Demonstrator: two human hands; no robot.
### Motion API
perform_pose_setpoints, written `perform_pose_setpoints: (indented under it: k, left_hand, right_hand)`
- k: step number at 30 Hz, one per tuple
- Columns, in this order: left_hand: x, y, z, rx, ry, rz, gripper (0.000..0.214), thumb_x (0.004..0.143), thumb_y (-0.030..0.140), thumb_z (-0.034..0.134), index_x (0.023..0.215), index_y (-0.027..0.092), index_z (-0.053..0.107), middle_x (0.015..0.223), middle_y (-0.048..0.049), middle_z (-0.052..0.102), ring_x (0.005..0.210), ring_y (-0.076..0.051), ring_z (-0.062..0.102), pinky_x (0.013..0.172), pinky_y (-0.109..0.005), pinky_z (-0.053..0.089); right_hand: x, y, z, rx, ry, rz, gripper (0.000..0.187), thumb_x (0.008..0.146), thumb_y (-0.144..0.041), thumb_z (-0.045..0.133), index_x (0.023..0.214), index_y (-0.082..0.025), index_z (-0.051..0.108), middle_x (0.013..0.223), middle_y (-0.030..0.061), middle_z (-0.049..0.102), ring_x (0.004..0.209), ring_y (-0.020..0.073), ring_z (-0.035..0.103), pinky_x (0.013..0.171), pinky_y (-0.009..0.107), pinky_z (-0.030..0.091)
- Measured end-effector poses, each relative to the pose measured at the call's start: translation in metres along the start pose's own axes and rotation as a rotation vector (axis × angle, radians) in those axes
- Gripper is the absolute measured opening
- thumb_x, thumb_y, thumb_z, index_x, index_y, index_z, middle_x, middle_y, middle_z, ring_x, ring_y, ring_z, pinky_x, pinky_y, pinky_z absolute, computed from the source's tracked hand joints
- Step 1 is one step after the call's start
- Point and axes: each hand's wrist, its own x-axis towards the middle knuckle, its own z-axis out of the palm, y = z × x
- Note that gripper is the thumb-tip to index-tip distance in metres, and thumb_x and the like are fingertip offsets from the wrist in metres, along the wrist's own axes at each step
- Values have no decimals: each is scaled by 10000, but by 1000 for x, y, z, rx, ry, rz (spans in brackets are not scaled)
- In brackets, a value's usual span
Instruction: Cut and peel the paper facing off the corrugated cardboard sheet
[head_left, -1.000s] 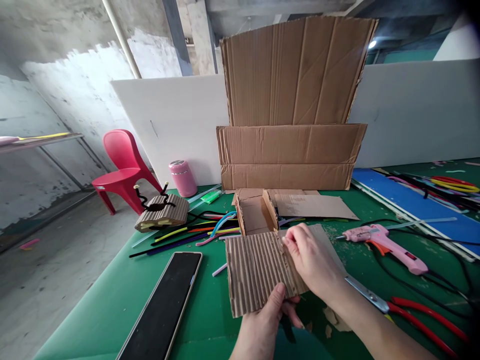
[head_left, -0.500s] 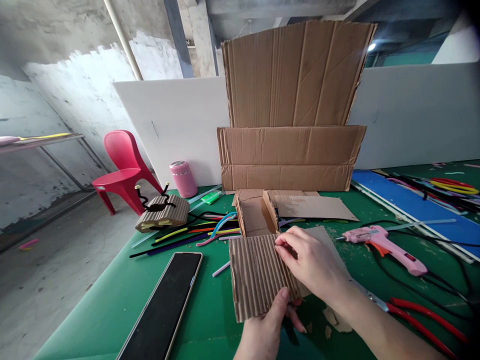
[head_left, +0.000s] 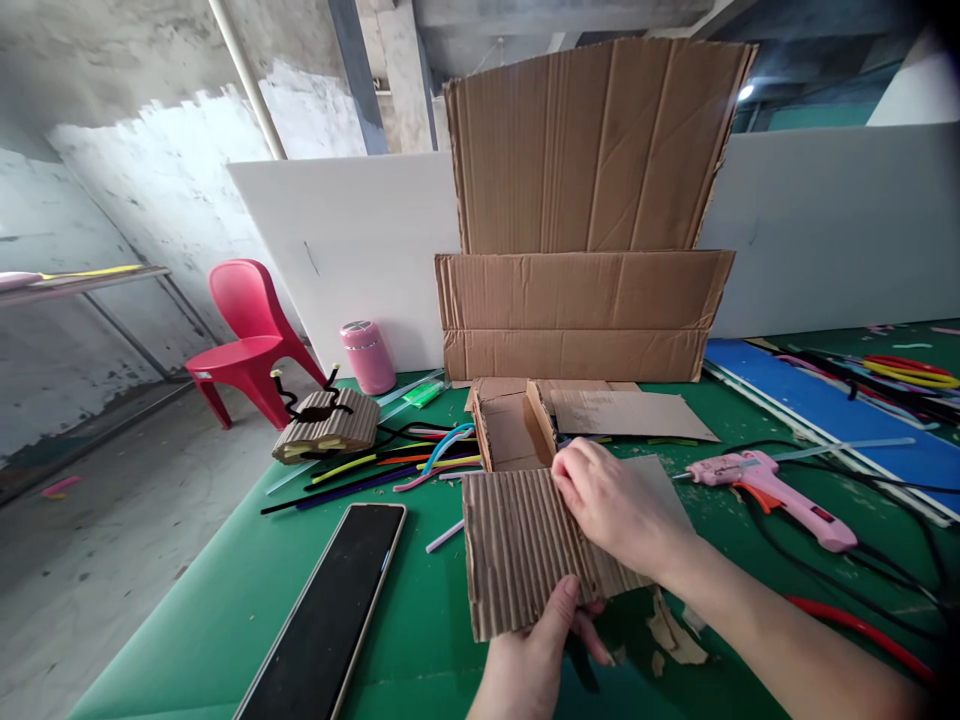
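A ridged sheet of corrugated cardboard [head_left: 514, 550] is held just above the green table [head_left: 225, 610] in front of me. My left hand [head_left: 536, 655] grips its near edge, thumb on top and fingers underneath. My right hand [head_left: 615, 505] rests on the sheet's far right part, fingers curled and pinching at the cardboard's top edge. Just behind the sheet stands a small open cardboard box [head_left: 514, 430].
A black tablet [head_left: 326, 620] lies at the left, beside coloured pipe cleaners [head_left: 390, 465] and a rolled cardboard craft [head_left: 324, 425]. A pink glue gun [head_left: 765, 480] with cables and red-handled scissors [head_left: 862, 635] lie to the right. Large cardboard panels [head_left: 585, 210], a pink flask [head_left: 367, 357] and a red chair [head_left: 247, 335] stand behind.
My right hand has slid up and left along the sheet's top edge. The sheet has shifted slightly right, and my right forearm now hides most of the scissors.
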Motion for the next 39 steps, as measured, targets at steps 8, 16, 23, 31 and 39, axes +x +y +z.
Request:
perform_pose_setpoints:
  k: [8, 16, 23, 31, 39]
  left_hand:
    - [3, -3, -3, -37, -11, -38, 278, 641, 371, 606, 645, 93, 602, 532, -51, 643, 356, -116, 513, 443, -271, 433]
    - [4, -4, -3, -38, -48, 2, 237, 673, 342, 579, 696, 106, 590, 612, -58, 649, 385, -121, 528, 426, -275, 437]
    - [-5, 9, 4, 122, -4, 44, 255, 654, 362, 590, 509, 153, 606, 421, -10, 572, 401, -134, 517, 450, -253, 445]
    - [-8, 10, 4, 211, 36, 71, 234, 639, 367, 601, 505, 175, 619, 446, -12, 586, 430, -150, 521, 503, -258, 451]
    - [-9, 18, 5, 152, -66, 28, 274, 707, 320, 546, 494, 154, 593, 427, -9, 558, 491, -145, 533, 595, -267, 459]
  right_hand:
    - [-8, 2, -7, 324, 53, 106, 150, 831, -127, 337, 851, -198, 467, 870, 36, 510, 730, 127, 522, 647, 254, 431]
    - [-22, -14, -7, 313, -27, 124, 121, 777, -137, 413, 789, -203, 513, 819, 15, 523, 695, 136, 517, 599, 251, 417]
    - [-17, -18, -15, 247, -126, 221, 130, 787, -157, 412, 739, -199, 525, 779, 23, 545, 678, 144, 529, 589, 264, 411]
    - [-19, -22, -4, 184, -97, 293, 144, 806, -219, 388, 694, -207, 477, 725, 21, 539, 629, 160, 528, 522, 271, 356]
    - [-21, -27, 12, 231, -14, 269, 142, 813, -195, 320, 691, -193, 391, 727, 50, 490, 646, 179, 495, 548, 292, 361]
